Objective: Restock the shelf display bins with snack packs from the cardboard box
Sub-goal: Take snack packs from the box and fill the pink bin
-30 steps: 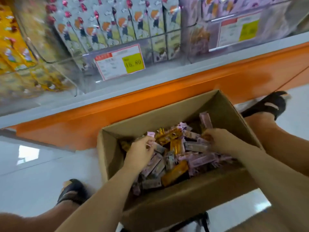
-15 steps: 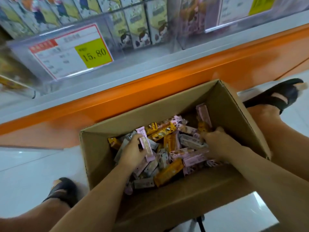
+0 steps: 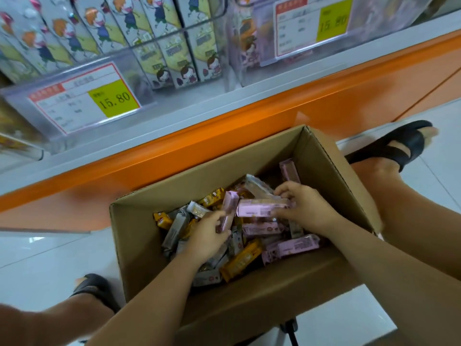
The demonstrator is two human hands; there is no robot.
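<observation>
Currently: picking stage, nothing on its way to the shelf (image 3: 274,113) yet.

- Bins (image 3: 189,28): the left one looks well filled with upright cartoon-print packs. The right one is blurred, contents pinkish, fill level not readable.
- Box (image 3: 249,298): on the floor (image 3: 37,265), just in front of the shelf's orange base, between the person's feet. Holds a loose jumble of packs (image 3: 296,245) in pink, yellow and grey. Judgement: most of the restocking remains, since the box is far from emptied.
- Left hand (image 3: 207,236): inside the box, fingers curled round the lower end of an upright pack (image 3: 229,211), pink.
- Right hand (image 3: 306,208): inside the box, fingers pinching the right end of a level pack (image 3: 262,207), also pink. The two packs nearly meet end to side.
- Judgement: pink packs are being sorted out. The mixed colours will slow each pick.

Surroundings: a black sandal on either side of the box, right (image 3: 396,146) and left (image 3: 92,288). Price tags (image 3: 84,101) reading 15.80 hang on the bin fronts. The clear front walls and tags mean packs must go in over the rims.
</observation>
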